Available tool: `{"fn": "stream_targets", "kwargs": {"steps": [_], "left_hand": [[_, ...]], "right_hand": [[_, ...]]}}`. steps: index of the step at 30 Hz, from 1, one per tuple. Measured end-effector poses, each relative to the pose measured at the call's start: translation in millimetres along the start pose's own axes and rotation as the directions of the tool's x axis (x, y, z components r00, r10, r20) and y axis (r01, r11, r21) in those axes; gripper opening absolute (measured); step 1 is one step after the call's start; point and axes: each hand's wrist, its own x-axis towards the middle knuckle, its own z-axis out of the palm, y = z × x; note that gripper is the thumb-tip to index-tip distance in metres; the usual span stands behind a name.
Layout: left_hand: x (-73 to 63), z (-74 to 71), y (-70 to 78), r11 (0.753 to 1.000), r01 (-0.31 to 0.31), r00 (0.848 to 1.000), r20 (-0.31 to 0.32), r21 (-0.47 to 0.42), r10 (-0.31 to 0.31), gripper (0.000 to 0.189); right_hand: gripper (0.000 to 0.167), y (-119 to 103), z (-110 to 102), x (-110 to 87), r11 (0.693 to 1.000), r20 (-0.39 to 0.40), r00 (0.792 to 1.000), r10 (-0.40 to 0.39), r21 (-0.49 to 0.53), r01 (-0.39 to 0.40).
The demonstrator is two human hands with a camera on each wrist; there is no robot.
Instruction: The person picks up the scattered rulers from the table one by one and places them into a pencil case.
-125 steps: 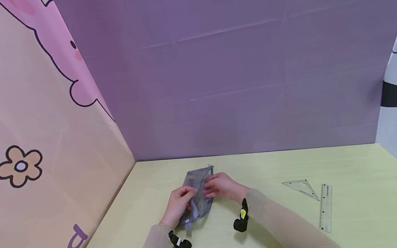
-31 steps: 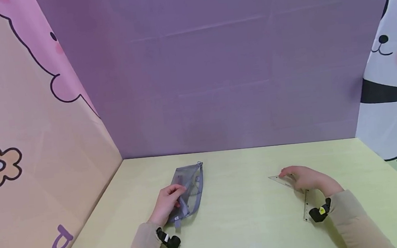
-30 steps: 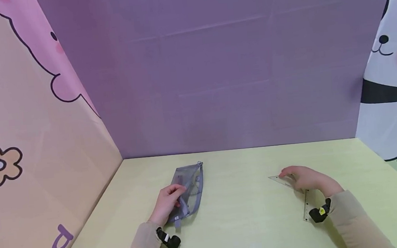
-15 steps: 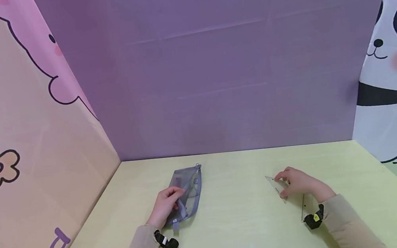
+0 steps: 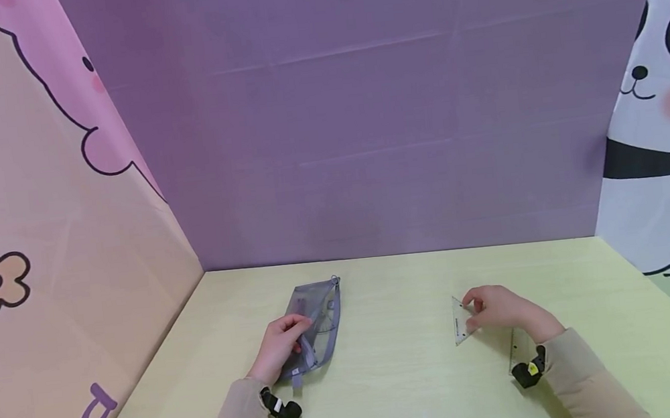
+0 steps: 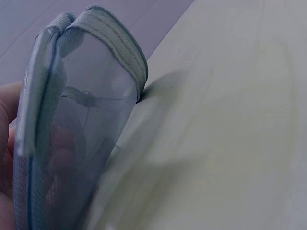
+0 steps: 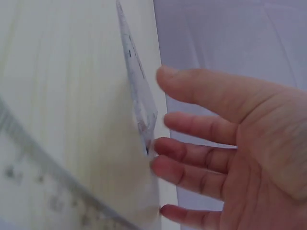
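My left hand (image 5: pixel 282 340) pinches a grey mesh zip pouch (image 5: pixel 319 315) on the left of the table. A round-edged clear shape like a protractor shows through its mesh. In the left wrist view the pouch (image 6: pixel 96 81) gapes, its mouth bordered by a zip. Farther right, my right hand (image 5: pixel 502 310) has its fingertips at the right edge of a clear triangular set square (image 5: pixel 460 323). The right wrist view shows the set square (image 7: pixel 138 86) tilted beside the fingertips, with the thumb apart from it. The corner under the fingers is hidden in the head view.
Under my right wrist lies a clear ruler (image 5: pixel 514 348), partly covered by the wrist camera (image 5: pixel 529 368). A purple cloth wall (image 5: pixel 334 135) closes off the back of the pale table (image 5: pixel 392 365). Printed cloth stands at both sides.
My right hand has gone from the pouch to the set square on the right. The set square has turned and shifted slightly away from the ruler. My left hand keeps its grip on the pouch.
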Motion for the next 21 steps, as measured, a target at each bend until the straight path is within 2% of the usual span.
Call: {"fn": "stream_targets", "kwargs": {"steps": [4,8,10,12,15,21], "left_hand": [[0.8,0.5,-0.1,1.0,0.0,1.0,-0.005,0.01,0.0,0.017],[-4.8,0.6,9.6,1.0,0.001,1.0,-0.004,0.023,-0.001,0.018],[-4.2,0.6,8.9,1.0,-0.001,1.0,-0.005,0.023,0.002,0.019],[-3.6,1.0,9.2,1.0,0.004,1.0,-0.007,0.025,-0.004,0.019],[2.9,0.5,-1.7,1.0,0.002,1.0,-0.009,0.015,-0.002,0.018],[5.6,0.2,-4.5,1.0,0.015,1.0,-0.004,0.017,-0.015,0.017]], "right_hand": [[0.06,6,2,2.7,0.999,-0.008,0.999,-0.045,0.029,0.045],[0.084,9,5,6.0,0.994,0.037,0.994,-0.105,0.035,0.103],[0.092,10,6,7.5,0.993,0.06,0.992,-0.113,0.035,0.111],[0.095,10,8,8.5,0.993,0.074,0.99,-0.121,0.025,0.119],[0.096,10,9,9.3,0.993,0.086,0.989,-0.122,0.009,0.121],[0.095,4,12,8.8,0.992,0.075,0.992,-0.102,-0.061,0.106]]}}
